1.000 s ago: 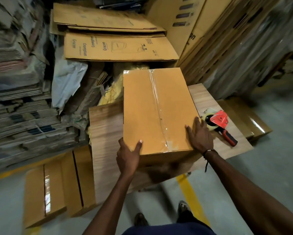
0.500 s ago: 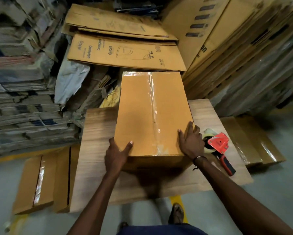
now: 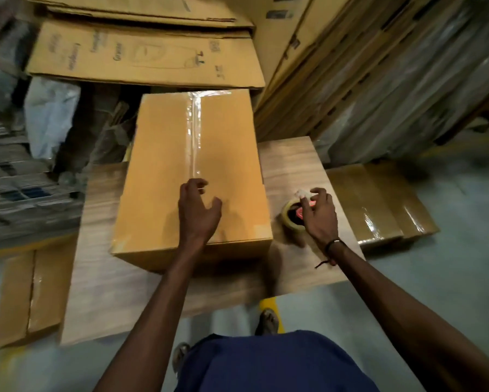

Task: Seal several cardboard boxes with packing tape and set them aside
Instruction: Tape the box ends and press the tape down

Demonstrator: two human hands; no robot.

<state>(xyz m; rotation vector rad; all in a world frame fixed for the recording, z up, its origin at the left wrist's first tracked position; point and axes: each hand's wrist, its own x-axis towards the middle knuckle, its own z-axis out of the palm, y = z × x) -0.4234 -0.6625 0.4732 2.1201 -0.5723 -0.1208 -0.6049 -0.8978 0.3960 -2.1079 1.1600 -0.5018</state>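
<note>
1. On the worktop (image 3: 288,162), the cardboard box (image 3: 164,176) stands with a strip of clear tape (image 3: 194,131) already running down its centre seam; the box is the landmark here.
2. The left hand (image 3: 199,210) hovers over the near end of the box, at the seam, fingers loosely curled and holding nothing; whether it touches the lid I cannot tell.
3. Just to the right of the box, the right hand (image 3: 319,213) reaches onto the tape dispenser (image 3: 294,216), fingers curling over its red body, and seems to pinch the loose tape end.
4. Step in hand, as I judge it: taking up the dispenser for another strip, likely at the near edge.
5. The next move calls for a firm grip on the handle, then carrying the tape end to the seam while the left hand steadies the lid.
6. Beyond the box, a flattened carton (image 3: 141,55) bears printed writing, too blurred to read surely; one word may be "Grace".
7. Sealed boxes (image 3: 379,202) lie on the floor right of the box.
</note>
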